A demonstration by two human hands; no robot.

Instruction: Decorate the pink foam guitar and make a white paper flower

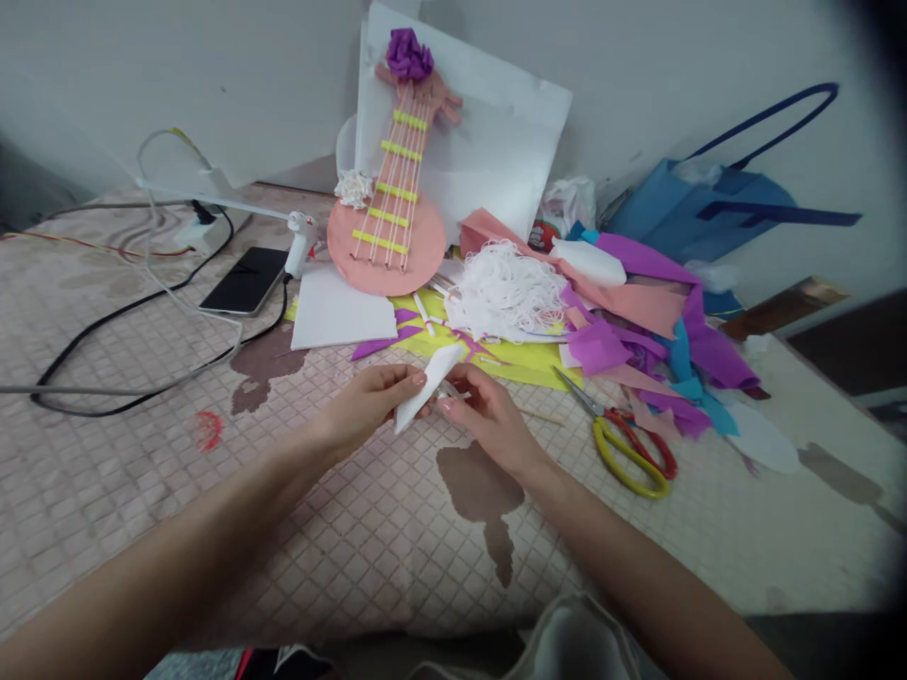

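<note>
Stretching beneath both hands (386, 389), a patterned tablecloth (340, 529) nears the wall (233, 94).

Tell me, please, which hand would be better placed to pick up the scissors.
Probably the right hand: the scissors lie nearer to it, off to its right. The left hand is farther away and pinches the white piece. The right hand is busy beside it, so may need freeing first.

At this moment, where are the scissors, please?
In the head view, the scissors lie on the table, right of the right hand, below the purple paper scraps.
</note>
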